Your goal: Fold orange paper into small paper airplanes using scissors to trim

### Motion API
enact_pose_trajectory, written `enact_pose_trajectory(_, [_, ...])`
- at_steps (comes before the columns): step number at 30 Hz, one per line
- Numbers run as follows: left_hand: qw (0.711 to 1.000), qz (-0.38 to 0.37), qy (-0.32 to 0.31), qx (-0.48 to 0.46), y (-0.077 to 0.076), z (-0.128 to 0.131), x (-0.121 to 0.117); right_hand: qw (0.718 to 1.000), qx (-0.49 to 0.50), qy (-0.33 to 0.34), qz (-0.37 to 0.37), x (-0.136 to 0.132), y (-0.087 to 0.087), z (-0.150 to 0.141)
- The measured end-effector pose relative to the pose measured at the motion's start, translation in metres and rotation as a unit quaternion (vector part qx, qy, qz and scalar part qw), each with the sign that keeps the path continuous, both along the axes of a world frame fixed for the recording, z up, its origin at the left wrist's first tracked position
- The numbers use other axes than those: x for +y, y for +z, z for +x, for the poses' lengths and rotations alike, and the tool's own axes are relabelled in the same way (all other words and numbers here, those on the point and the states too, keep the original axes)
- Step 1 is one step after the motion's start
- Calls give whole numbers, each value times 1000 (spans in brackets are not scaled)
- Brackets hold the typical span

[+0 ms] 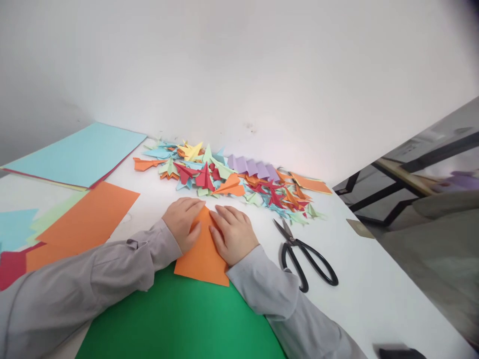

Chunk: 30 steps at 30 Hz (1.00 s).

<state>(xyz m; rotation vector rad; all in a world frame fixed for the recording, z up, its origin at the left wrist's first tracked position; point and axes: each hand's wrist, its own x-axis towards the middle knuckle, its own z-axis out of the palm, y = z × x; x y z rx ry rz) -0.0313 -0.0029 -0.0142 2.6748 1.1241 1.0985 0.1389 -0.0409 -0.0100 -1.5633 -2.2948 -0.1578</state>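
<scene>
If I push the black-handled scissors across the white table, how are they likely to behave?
The black-handled scissors are probably stiff and heavier than any of the paper planes, since their blades look like metal. Lying flat on the white table, they should slide rather than roll. The blades stand slightly apart, so they may swing.

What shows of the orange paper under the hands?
The orange paper looks plain and matte, its near edge straight. It lies roughly flat, its near end over a green sheet. The left hand and right hand rest on its sides, leaving a narrow strip visible between them and hiding parts of its outline.
</scene>
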Motion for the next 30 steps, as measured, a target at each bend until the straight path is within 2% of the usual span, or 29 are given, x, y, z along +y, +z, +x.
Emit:
enact_pose_trajectory(3, [999, 24, -45, 18, 6, 0, -8, 1000, -7, -12, -10, 0, 2, 0])
enact_pose_trajectory(7, [994, 58, -74, 58, 9, 0, -15, 999, -12, -24, -19, -1, 4, -1])
enact_pose_trajectory(13, [990, 69, -82, 87, 8, 0, -17, 999, -13, -24, -23, -1, 3, 0])
enact_pose_trajectory(30, [989, 77, -85, 90, 9, 2, -18, 995, -60, -48, -59, -2, 7, -3])
